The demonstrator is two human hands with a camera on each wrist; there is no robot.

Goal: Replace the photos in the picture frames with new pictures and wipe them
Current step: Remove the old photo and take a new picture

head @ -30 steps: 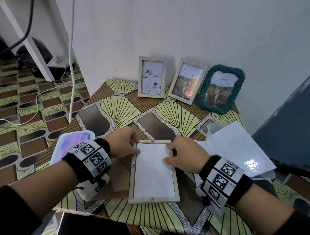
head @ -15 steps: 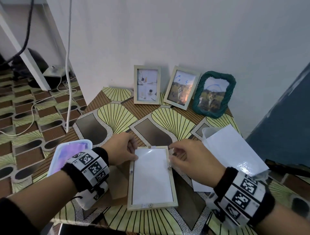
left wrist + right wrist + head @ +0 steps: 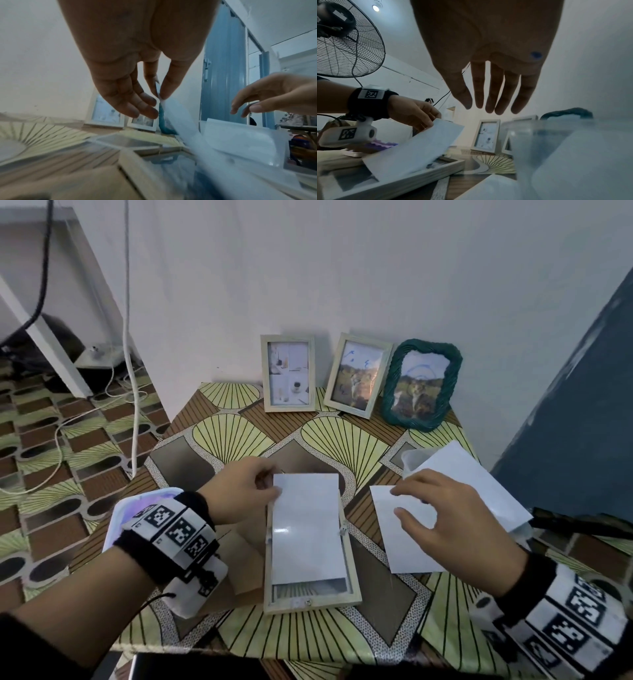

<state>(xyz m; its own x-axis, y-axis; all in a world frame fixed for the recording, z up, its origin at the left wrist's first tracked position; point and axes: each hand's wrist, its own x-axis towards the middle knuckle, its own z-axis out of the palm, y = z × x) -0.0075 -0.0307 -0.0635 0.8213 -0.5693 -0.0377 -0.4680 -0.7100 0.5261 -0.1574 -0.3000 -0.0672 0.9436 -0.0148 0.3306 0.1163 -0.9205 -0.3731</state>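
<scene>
Left edge: A lidded white tray (image 3: pixel 118 517) with a purple tint sits at the table's near-left corner, half hidden behind our left wrist; we cannot make out what it holds.
Left hand: Our left hand (image 3: pixel 239 491) pinches the far-left corner of a white sheet (image 3: pixel 306 529) between thumb and forefinger, the other fingers loosely curled below, as the left-wrist view shows.
Open frame: A pale wooden frame (image 3: pixel 352 587) lies face down at the table's front, back open. The sheet is tilted up at its far end and juts past the frame's far edge; the near end of the frame shows bare glass.
Right hand: Our right hand (image 3: pixel 442 515) hovers fingers spread and nearly straight, gripping nothing, fingertips on or just over a second white sheet (image 3: pixel 406 556) lying just right of the frame.
Right edge: A clear plastic sleeve (image 3: pixel 479 484) of more white sheets lies beyond that hand.
Back row: Three frames stand against the wall, two wooden (image 3: pixel 288 373) (image 3: pixel 358 374) and one green braided (image 3: pixel 422 383).
Progress: We judge the job early: one frame is open mid-swap, nothing shows wiping, and no cloth is in view.
Unclear: Both sheets show only blank white sides, so we cannot tell old photo from new. Whether the back row is already done is not visible.
</scene>
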